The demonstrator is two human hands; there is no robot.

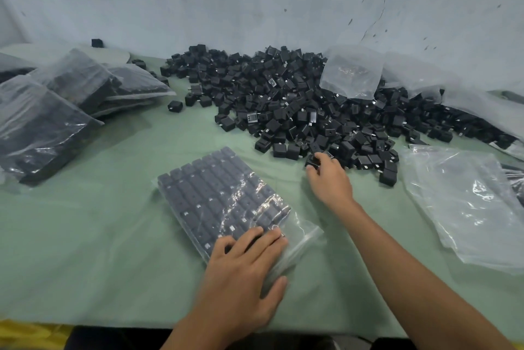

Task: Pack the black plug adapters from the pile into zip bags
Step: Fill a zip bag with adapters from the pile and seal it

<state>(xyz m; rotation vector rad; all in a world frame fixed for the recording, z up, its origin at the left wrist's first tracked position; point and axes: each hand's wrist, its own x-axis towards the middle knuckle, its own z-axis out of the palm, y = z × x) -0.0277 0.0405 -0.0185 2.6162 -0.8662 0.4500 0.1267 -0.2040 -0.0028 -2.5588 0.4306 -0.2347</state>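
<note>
At pile's near edge, right hand (329, 176) grips adapter (313, 161) (left hand (243, 267) flat on zip bag (224, 199))

My bench (119, 236) is covered in a pale green cloth, and a big pile of black plug adapters (312, 103) sprawls across its far middle and right, with a few strays (175, 106) lying apart on the cloth to its left. A filled zip bag (224, 202) lies flat in front of me, more filled bags (65, 103) are stacked at the far left, and empty clear bags (465, 202) lie at the right. One more empty bag (351, 74) rests on top of the pile near the wall.
</note>
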